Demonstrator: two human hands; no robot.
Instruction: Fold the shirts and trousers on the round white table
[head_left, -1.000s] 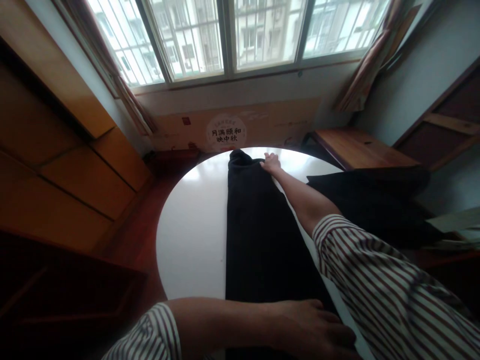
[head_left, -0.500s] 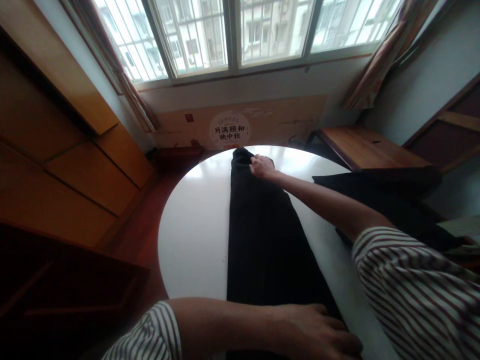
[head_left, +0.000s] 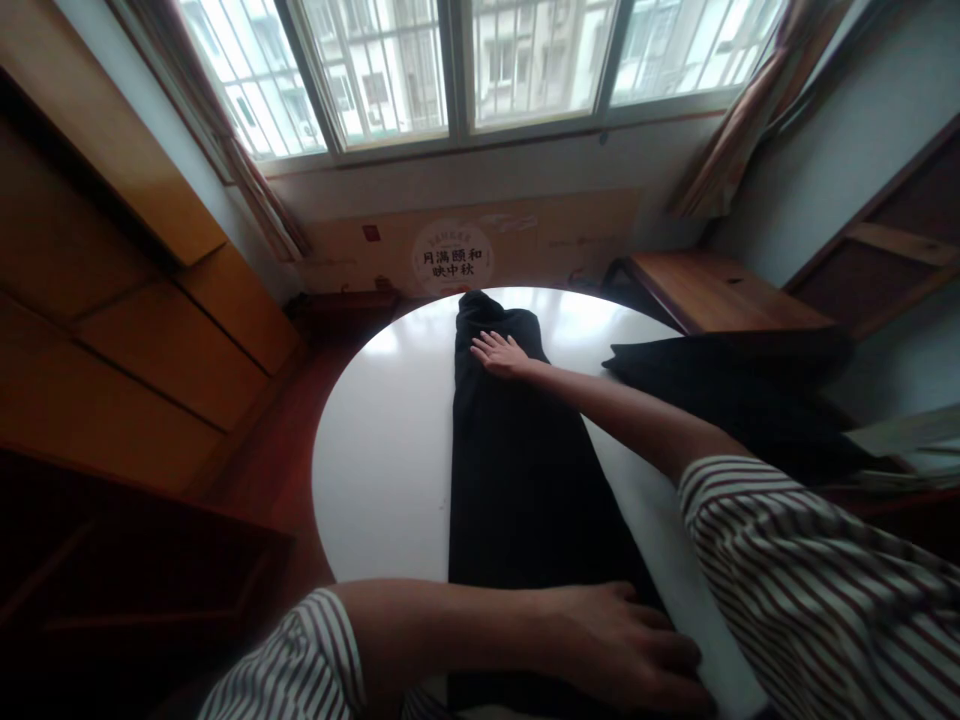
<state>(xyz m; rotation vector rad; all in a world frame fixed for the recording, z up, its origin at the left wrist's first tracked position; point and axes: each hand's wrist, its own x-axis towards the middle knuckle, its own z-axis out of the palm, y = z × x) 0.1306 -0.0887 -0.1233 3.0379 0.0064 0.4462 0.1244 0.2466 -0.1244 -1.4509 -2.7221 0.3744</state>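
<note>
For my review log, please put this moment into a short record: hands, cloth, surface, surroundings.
Left hand: over the near part of the black cloth; grip unclear
Right hand: open, palm down on the cloth's far part
Cloth: laid lengthwise, rumpled at its far end
Surface: white table, curved edge
Picture right: another dark cloth, wooden desk
Background: barred window

Left of the cloth [head_left: 525, 480], a broad stretch of bare tabletop [head_left: 382, 450] gives passage from the far rim to the left forearm [head_left: 442, 630], which bars the near side crosswise. The right forearm [head_left: 630, 408] crosses the narrower right-hand strip; black fabric [head_left: 735, 395] and a desk [head_left: 727, 290] obstruct farther right. Over the cloth, the way between right hand [head_left: 501, 355] and left hand [head_left: 630, 640] is unobstructed.
</note>
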